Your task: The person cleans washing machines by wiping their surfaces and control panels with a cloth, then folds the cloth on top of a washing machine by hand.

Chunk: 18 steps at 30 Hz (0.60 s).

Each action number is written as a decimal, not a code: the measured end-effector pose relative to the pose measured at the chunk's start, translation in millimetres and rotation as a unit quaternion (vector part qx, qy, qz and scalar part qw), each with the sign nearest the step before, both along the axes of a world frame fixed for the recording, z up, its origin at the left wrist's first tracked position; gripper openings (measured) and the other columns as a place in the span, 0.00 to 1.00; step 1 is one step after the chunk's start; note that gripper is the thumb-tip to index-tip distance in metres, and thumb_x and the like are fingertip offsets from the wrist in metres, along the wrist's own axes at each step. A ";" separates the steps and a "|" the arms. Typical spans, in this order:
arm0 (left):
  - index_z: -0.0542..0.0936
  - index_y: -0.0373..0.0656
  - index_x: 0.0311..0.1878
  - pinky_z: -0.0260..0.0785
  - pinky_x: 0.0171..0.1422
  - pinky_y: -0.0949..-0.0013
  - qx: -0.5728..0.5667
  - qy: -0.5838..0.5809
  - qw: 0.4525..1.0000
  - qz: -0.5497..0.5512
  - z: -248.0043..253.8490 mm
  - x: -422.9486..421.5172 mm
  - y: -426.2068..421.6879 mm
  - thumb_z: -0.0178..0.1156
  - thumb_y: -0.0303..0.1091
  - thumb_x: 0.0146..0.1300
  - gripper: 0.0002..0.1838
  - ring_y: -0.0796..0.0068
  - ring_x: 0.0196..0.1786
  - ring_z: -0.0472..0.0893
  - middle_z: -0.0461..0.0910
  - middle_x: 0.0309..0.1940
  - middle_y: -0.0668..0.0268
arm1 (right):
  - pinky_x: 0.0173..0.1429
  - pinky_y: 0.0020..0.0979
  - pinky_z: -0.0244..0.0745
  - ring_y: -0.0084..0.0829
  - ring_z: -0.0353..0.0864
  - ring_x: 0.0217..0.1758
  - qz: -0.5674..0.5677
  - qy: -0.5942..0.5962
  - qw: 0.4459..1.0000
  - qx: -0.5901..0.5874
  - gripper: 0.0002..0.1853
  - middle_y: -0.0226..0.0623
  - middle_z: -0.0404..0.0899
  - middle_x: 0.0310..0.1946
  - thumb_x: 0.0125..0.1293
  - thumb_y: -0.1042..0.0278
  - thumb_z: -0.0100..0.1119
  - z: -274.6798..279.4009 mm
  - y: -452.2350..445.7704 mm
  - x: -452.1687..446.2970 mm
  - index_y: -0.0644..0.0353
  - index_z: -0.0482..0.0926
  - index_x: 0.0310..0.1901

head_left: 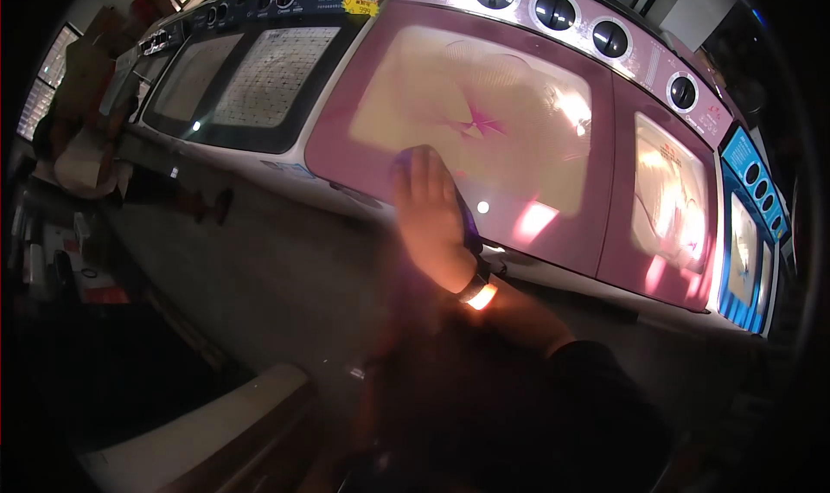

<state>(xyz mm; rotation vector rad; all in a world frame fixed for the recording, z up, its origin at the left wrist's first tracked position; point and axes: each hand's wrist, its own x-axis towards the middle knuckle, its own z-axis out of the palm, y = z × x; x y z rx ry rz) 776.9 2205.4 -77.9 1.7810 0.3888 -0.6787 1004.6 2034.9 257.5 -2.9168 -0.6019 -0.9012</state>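
Observation:
My right hand (430,216) lies flat, its fingers together and stretched out, at the front edge of a pink twin-tub washing machine (596,216). A dark purple cloth (469,225) shows along the hand's side and at the fingertips, pressed between palm and machine; most of it is hidden. The wide translucent lid (484,104) of the machine is down. On that wrist is a dark band with a brightly lit face (482,297), and a black sleeve (596,389) covers the forearm. I do not see my left hand.
A dark twin-tub washer (251,86) with a yellow price tag (360,2) stands to the left, and a blue one (748,225) to the right. Black knobs (554,11) line the pink panel. A pale curved object (207,424) lies at lower left by the dim floor (233,259).

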 end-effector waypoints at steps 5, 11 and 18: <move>0.78 0.36 0.55 0.71 0.51 0.60 0.053 0.011 0.994 -0.096 -6.8 39.1 54.7 0.54 0.48 0.73 0.22 0.67 0.43 0.81 0.84 0.40 0.59 | 0.66 0.45 0.70 0.54 0.71 0.66 0.051 0.032 0.992 0.112 0.25 0.50 0.70 0.64 0.58 0.68 0.60 7.0 10.8 6.2 0.59 0.74 0.59; 0.79 0.37 0.53 0.72 0.48 0.64 0.083 -0.090 0.964 -0.236 23.6 97.9 127.5 0.55 0.46 0.73 0.20 0.70 0.37 0.81 0.84 0.34 0.61 | 0.71 0.54 0.59 0.59 0.60 0.73 -0.071 0.086 0.992 0.064 0.36 0.56 0.60 0.72 0.55 0.64 0.65 15.1 19.2 -24.1 0.53 0.68 0.68; 0.78 0.35 0.55 0.70 0.55 0.69 -0.067 -0.055 0.983 -0.163 5.9 116.7 199.5 0.56 0.43 0.74 0.20 0.74 0.45 0.79 0.83 0.42 0.65 | 0.72 0.57 0.56 0.67 0.52 0.75 -0.145 0.078 0.986 0.031 0.44 0.62 0.52 0.74 0.52 0.57 0.68 14.8 64.9 -17.8 0.52 0.63 0.72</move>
